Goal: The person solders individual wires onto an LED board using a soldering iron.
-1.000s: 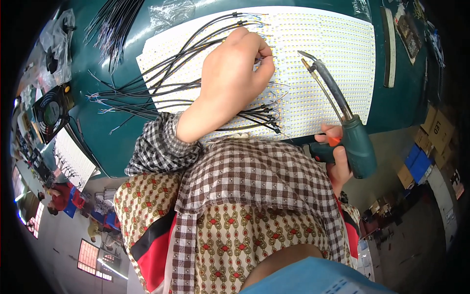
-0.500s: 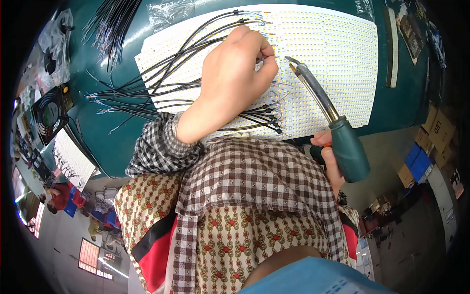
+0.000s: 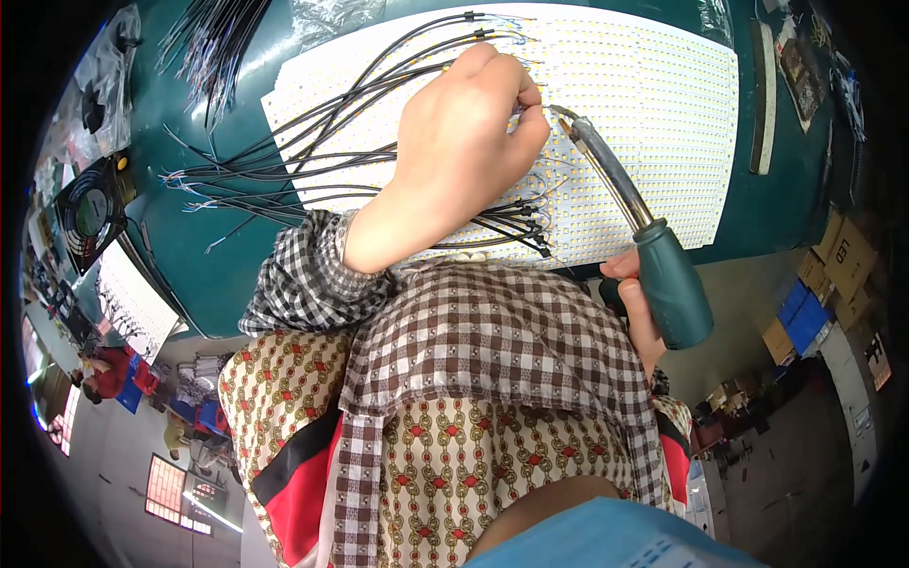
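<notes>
The white panel point(image 3: 653, 123), set with rows of small yellowish components, lay flat on the green counter point(image 3: 180, 279), directly before the person. Black cables point(image 3: 402, 79) crossed its left part, several of their thin ends reaching toward its middle. The left hand point(image 3: 464, 133) reached over them, its grip closed in a thumb-and-finger pinch, apparently on one black cable whose end was mostly hidden. The right hand point(image 3: 642, 312) had its grip wrapped round the green handle of a soldering iron point(image 3: 672, 284), the tip of which stood just beside the left fingertips; whether it touched the panel could not be told. Judged from this pose, sound practice called for a motionless wire, heat confined to one point, and fingertips clear of hot metal. Outward lay a wire bundle point(image 3: 213, 52) at upper left, a black fan point(image 3: 92, 216) at left and a narrow bar point(image 3: 763, 99) at right.
</notes>
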Motion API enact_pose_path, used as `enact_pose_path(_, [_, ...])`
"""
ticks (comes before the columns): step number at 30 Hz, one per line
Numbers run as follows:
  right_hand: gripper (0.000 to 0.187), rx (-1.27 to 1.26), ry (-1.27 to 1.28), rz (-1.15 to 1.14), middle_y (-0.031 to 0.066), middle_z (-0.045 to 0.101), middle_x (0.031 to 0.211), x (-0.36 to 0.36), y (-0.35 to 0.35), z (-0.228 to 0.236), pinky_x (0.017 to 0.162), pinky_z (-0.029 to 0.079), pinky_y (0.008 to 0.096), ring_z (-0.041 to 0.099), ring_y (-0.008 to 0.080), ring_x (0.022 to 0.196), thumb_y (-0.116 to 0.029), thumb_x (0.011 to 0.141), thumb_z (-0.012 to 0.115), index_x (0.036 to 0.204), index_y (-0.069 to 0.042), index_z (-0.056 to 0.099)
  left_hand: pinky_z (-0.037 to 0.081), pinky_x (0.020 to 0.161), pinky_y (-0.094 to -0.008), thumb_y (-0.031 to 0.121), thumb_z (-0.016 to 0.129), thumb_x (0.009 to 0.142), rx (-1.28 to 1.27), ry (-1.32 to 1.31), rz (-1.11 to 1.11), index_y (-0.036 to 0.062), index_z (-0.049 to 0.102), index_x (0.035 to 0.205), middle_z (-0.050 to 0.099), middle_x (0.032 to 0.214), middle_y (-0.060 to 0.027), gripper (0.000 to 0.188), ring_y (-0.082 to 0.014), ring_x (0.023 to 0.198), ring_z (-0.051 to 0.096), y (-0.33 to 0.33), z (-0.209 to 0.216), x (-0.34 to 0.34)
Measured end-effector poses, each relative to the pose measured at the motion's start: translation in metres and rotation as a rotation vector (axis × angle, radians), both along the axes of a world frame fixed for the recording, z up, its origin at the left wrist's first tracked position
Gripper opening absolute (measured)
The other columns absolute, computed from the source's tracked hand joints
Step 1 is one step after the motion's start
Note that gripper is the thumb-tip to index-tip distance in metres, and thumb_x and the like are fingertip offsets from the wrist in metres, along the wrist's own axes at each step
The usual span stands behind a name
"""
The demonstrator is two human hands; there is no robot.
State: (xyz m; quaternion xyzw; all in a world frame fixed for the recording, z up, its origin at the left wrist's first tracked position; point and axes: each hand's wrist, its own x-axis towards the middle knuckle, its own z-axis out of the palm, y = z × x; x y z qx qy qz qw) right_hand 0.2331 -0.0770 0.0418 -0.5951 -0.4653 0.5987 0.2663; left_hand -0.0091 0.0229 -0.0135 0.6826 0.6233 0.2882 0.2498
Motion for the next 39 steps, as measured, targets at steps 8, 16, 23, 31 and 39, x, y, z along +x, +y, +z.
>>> enact_pose_path(8, [0.017,0.071,-0.007,0.037,0.015,0.063,0.103,0.002,-0.001,-0.005,0.089,0.051,0.038,0.063,0.0232,0.098,-0.011,0.097,0.06,0.107,0.002,0.059,0.048,0.055,-0.0311,0.009,0.072,0.076,0.009,-0.002,0.0,0.0071,0.064,0.08,0.06,0.077,-0.004,0.009,-0.018,0.06,0.059,0.0,-0.001,0.0])
enact_pose_path(16, [0.02,0.102,-0.03,0.025,0.0163,0.063,0.103,0.003,-0.002,0.0,0.09,0.052,0.0391,0.064,0.0243,0.097,-0.015,0.097,0.06,0.107,0.002,0.059,0.049,0.055,-0.0315,0.008,0.071,0.076,0.015,-0.017,-0.005,0.0066,0.064,0.081,0.061,0.078,-0.005,0.009,-0.0189,0.062,0.061,0.002,0.002,0.001])
enact_pose_path(23, [0.022,0.068,-0.028,0.046,0.0167,0.063,0.105,0.002,0.002,0.004,0.091,0.052,0.0399,0.065,0.0247,0.098,-0.017,0.099,0.058,0.109,0.002,0.057,0.049,0.056,-0.0319,0.009,0.071,0.076,0.006,0.003,-0.006,0.0061,0.064,0.08,0.061,0.078,-0.0051,0.009,-0.0193,0.061,0.06,-0.001,0.001,-0.001])
enact_pose_path(31, [0.023,0.143,-0.002,-0.062,0.0178,0.062,0.103,-0.005,0.0,0.005,0.088,0.053,0.0403,0.065,0.0258,0.093,-0.017,0.098,0.056,0.108,0.004,0.057,0.049,0.062,-0.0431,0.006,0.073,0.078,0.165,-0.033,-0.058,0.0047,0.063,0.089,0.059,0.089,-0.0108,0.016,-0.0314,0.075,0.062,-0.008,0.019,-0.017])
enact_pose_path(39, [0.023,0.237,0.114,-0.226,0.0204,0.062,0.1,-0.007,-0.007,-0.011,0.083,0.056,0.0391,0.065,0.0274,0.089,-0.013,0.094,0.057,0.105,0.008,0.058,0.049,0.062,-0.0422,0.01,0.07,0.082,0.057,0.055,-0.204,0.0069,0.061,0.09,0.062,0.081,-0.0104,0.012,-0.033,0.078,0.063,-0.019,0.034,-0.031])
